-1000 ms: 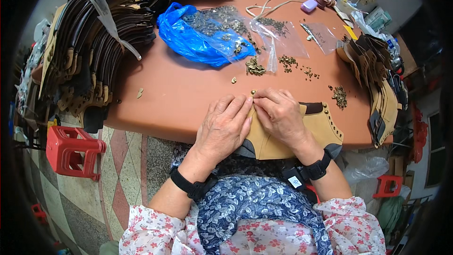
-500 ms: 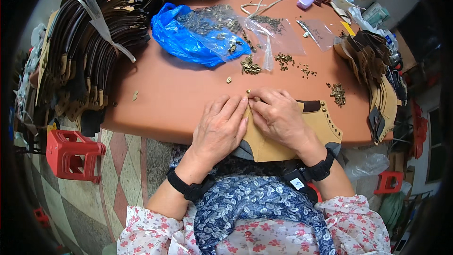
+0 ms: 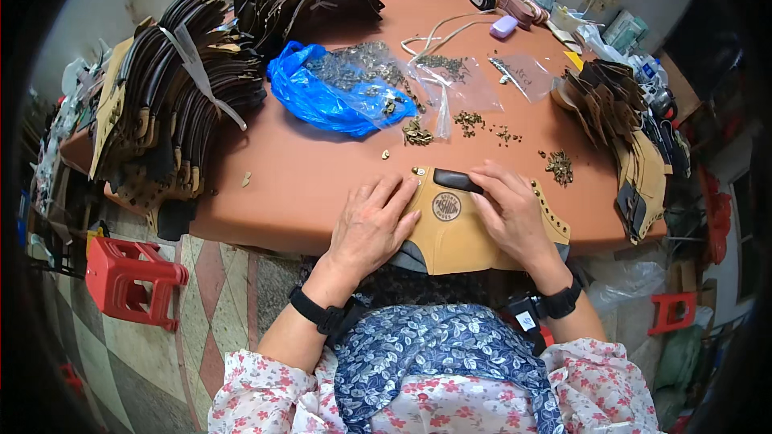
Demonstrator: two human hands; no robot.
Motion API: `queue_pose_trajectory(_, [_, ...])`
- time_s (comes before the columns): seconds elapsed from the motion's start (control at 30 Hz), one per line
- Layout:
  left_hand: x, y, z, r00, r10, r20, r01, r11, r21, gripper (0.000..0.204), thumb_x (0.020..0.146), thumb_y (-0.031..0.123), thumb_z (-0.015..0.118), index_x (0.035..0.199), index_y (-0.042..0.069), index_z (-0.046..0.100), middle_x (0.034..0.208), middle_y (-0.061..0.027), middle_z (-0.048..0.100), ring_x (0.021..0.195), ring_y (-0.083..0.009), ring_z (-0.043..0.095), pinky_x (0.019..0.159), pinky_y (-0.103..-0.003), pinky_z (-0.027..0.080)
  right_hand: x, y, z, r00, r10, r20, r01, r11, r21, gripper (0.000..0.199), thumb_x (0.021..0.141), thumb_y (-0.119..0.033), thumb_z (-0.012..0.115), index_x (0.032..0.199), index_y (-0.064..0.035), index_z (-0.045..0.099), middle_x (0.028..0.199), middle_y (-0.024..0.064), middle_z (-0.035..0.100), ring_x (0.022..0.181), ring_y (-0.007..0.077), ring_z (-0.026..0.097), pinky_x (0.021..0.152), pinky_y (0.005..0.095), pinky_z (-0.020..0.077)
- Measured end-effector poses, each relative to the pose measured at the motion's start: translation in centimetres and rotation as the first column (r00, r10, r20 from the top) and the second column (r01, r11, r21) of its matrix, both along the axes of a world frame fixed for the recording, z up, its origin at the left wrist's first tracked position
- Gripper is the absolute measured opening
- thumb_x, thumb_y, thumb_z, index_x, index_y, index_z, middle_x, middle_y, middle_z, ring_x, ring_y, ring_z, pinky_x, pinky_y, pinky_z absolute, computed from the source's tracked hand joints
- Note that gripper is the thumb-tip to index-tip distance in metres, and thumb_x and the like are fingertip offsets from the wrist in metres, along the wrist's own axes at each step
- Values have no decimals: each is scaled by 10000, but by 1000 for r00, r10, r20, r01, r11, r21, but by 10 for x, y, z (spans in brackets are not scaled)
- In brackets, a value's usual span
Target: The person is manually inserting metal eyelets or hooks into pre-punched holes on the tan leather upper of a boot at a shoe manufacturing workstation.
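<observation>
A tan shoe upper (image 3: 470, 245) lies at the table's near edge, with a dark collar strip (image 3: 457, 181), a round printed mark and grey lower corners. Brass-coloured fittings (image 3: 550, 211) line its right edge, and a small metal fitting (image 3: 418, 171) sits at its far left corner. My left hand (image 3: 358, 229) lies over the upper's left side, fingers stretched, fingertips close to that corner and thumb on the tan face. My right hand (image 3: 519, 221) grips the collar's right end between thumb and fingers. Past the hands is a single small brass piece (image 3: 385, 155).
Small brass parts lie in piles (image 3: 417, 132), (image 3: 559, 167) beyond my hands. Behind them are a blue plastic bag (image 3: 301, 100) and clear bags (image 3: 474, 88) of metal parts. Stacked dark uppers (image 3: 173, 100) stand left, more uppers (image 3: 599, 104) right. A red stool (image 3: 133, 277) is on the floor.
My right hand has moved right, from the upper's far left corner to the collar's right end, uncovering the round mark. My left hand stays at the left side. The view has shifted slightly.
</observation>
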State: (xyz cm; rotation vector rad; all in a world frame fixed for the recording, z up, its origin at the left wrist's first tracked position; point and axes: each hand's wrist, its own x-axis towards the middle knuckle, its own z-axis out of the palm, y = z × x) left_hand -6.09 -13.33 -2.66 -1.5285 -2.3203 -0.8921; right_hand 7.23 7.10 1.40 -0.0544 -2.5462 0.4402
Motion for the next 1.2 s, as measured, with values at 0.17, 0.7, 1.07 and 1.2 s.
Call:
queue_pose_trajectory(0.17, [6, 1, 1, 1000, -12, -18, 11, 998, -59, 545, 882, 329, 708, 1342, 65, 582, 1326, -140, 546, 1195, -339, 525, 992, -463, 444, 36, 12, -24, 988, -151, -42, 149, 987, -60, 339, 859, -140, 719, 1170, -14, 666, 1243, 138, 651, 1227, 337, 589, 1017, 436, 436])
queue_pose_trajectory(0.7, [6, 6, -4, 1000, 15, 20, -13, 995, -98, 537, 902, 310, 686, 1364, 68, 559, 1320, -160, 547, 1201, -373, 509, 1012, -472, 430, 91, 38, -43, 925, -370, -84, 371, 929, -5, 367, 867, -185, 725, 1184, -14, 655, 1271, 130, 626, 1272, 352, 542, 1035, 452, 414])
queue_pose_trajectory(1.07, [6, 16, -6, 993, 78, -89, -93, 980, -178, 598, 893, 407, 683, 1387, 98, 550, 1310, -121, 509, 1193, -340, 480, 995, -488, 395, 100, 47, -40, 911, -412, -19, 411, 910, -45, 381, 900, -293, 701, 1165, -21, 674, 1283, 120, 615, 1298, 340, 515, 1037, 462, 395])
queue_pose_trajectory(1.2, [9, 17, -4, 990, 105, -92, -120, 976, -182, 582, 893, 409, 686, 1377, 109, 567, 1295, -115, 510, 1189, -338, 481, 992, -479, 392, 96, 53, -46, 916, -402, 8, 402, 915, -42, 391, 903, -302, 697, 1179, -26, 674, 1288, 118, 611, 1300, 329, 514, 1042, 457, 390])
